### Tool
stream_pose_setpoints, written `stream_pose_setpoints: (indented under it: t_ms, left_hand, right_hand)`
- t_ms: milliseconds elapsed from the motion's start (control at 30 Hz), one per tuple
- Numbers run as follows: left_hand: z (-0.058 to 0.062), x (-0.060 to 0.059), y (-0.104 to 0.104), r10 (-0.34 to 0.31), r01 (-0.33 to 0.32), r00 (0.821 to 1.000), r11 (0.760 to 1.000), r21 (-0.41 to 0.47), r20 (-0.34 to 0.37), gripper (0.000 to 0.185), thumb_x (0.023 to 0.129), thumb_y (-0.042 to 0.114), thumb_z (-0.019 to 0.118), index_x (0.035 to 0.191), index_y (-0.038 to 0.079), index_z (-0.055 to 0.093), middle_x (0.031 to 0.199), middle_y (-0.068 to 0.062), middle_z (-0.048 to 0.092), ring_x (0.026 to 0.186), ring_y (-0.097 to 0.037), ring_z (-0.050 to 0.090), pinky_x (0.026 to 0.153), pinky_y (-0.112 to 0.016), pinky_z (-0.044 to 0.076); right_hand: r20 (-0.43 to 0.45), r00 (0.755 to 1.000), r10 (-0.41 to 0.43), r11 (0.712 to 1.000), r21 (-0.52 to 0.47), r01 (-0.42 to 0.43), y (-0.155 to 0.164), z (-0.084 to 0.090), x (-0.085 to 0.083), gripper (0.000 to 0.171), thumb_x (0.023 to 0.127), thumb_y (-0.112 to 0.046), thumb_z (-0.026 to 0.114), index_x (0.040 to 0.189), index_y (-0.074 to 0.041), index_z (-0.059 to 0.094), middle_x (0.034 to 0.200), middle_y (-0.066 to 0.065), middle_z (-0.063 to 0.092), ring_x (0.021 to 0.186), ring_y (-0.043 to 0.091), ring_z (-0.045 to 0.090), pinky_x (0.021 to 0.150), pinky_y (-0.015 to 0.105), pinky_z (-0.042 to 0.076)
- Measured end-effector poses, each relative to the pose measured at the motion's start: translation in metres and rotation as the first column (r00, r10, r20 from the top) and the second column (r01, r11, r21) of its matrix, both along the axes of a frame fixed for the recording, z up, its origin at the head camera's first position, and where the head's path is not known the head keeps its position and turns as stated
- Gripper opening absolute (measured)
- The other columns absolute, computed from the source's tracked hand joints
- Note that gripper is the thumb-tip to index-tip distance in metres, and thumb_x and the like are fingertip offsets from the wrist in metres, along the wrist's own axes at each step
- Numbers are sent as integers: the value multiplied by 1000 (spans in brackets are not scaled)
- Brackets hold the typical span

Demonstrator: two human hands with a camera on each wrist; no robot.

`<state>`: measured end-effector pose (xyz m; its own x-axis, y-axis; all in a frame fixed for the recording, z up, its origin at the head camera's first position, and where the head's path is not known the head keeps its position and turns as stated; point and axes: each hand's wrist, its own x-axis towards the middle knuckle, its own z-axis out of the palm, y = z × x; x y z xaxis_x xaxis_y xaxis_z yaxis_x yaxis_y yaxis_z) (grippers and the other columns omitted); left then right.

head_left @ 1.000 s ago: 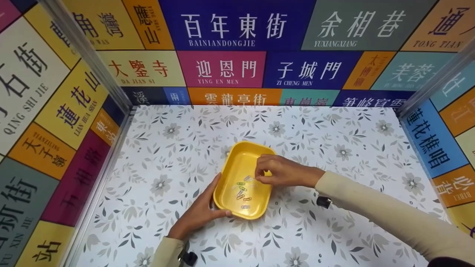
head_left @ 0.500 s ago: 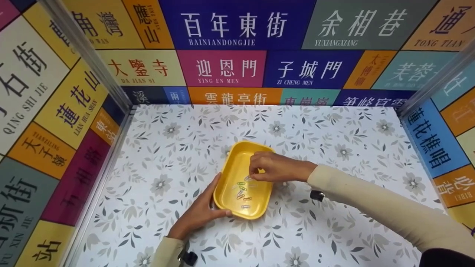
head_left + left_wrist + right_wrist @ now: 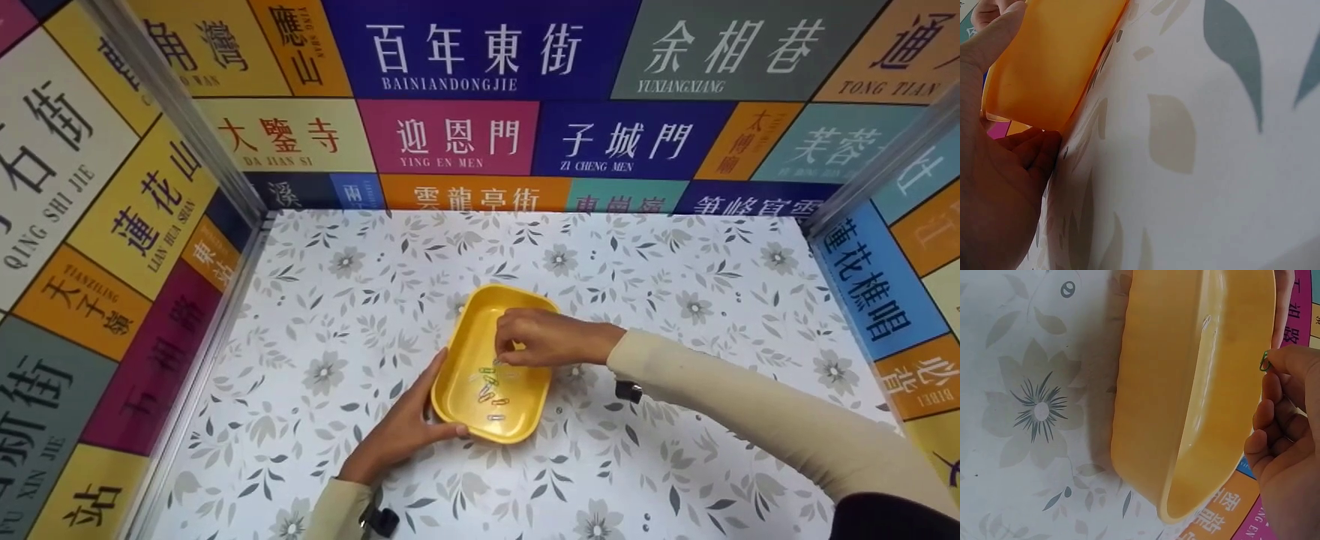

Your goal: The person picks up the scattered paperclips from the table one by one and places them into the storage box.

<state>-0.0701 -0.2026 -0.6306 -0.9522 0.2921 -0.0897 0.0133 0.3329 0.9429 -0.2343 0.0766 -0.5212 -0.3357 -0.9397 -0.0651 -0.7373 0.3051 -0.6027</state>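
A yellow tray (image 3: 459,375) stands on the table, with several small coloured paper clips (image 3: 493,397) on its floor. My left hand (image 3: 401,433) grips the tray's near left corner. In the left wrist view the thumb (image 3: 1002,34) lies along the tray's outside near the rim, and the other fingers reach low against it. Over the tray is my right hand (image 3: 536,337), thumb and forefinger tips together. The right wrist view has a green paper clip (image 3: 1264,361) at those fingertips, pinched there; the remaining fingers are curled.
Floral-patterned paper (image 3: 360,300) covers the table around the tray. Upright panels printed with street-name signs (image 3: 465,139) close in the back and both sides. A dark rounded object (image 3: 892,517) shows at the lower right edge.
Over the last second my right hand has moved left across the tray, towards the clips. My left hand and the tray have stayed where they were.
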Motion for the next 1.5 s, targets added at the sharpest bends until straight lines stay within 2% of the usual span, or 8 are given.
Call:
stream_pose_setpoints:
  t_ms: [300,467,600,700,867,1067,1300,1500]
  left_hand:
    - [2,0,2,3,-4,1000,1000,12,6,130,82,49,97,178,40,10,181,14,19,166,-15,21,135,-46,15]
    - [4,2,2,11,-11,1000,1000,24,19,130,82,48,97,178,40,10,181,14,19,166,-16,21,135,-48,15]
    - [4,1,2,12,-12,1000,1000,15,22,130,83,48,97,178,39,10,182,12,20,166,-16,21,135,-48,15]
    - [3,2,1,18,-18,999,1000,3,29,130,82,49,97,178,39,10,181,13,20,166,-16,21,135,-48,15]
    - [3,2,1,17,-17,999,1000,-1,35,129,82,52,96,177,46,10,181,15,20,166,-15,21,135,-47,16]
    - [3,2,1,17,-16,1000,1000,-4,23,130,81,52,97,178,40,11,181,15,20,166,-16,22,135,-48,17]
    - [2,2,0,-1,1,1000,1000,8,10,127,83,49,96,177,46,9,181,14,20,166,-16,22,135,-48,16]
    - [2,2,0,5,-5,1000,1000,4,7,128,82,50,97,177,45,10,182,13,19,167,-17,21,135,-47,16]
  right_hand:
    - [-32,999,15,999,32,-14,-8,-5,-2,10,103,-14,75,104,-9,84,95,-2,71,92,23,66,86,34,55]
    - [-61,998,34,999,24,-33,-12,-11,-2,8,101,-12,74,98,-12,81,92,-3,70,90,16,61,85,33,54]
    - [-78,995,57,998,29,-55,-14,-15,-2,9,99,-11,73,93,-13,79,89,-3,68,88,16,59,85,34,53]
    - [-77,995,63,997,44,-60,-14,-18,-2,9,99,-11,72,94,-12,80,89,-3,68,88,17,59,85,34,52]
    - [-68,996,61,997,58,-57,-12,-20,-1,9,100,-13,74,101,-10,83,91,-2,69,88,16,60,84,34,53]
    - [-74,995,62,997,42,-59,-9,-25,1,8,100,-13,75,99,-10,82,90,-2,69,87,16,61,84,34,54]
    - [-40,998,40,996,82,-36,-7,-27,3,13,102,-15,75,105,-7,85,93,-1,71,90,16,61,85,34,54]
    - [-41,999,28,995,93,-24,-3,-27,5,11,102,-15,76,105,-9,84,93,-2,69,89,16,59,84,33,53]
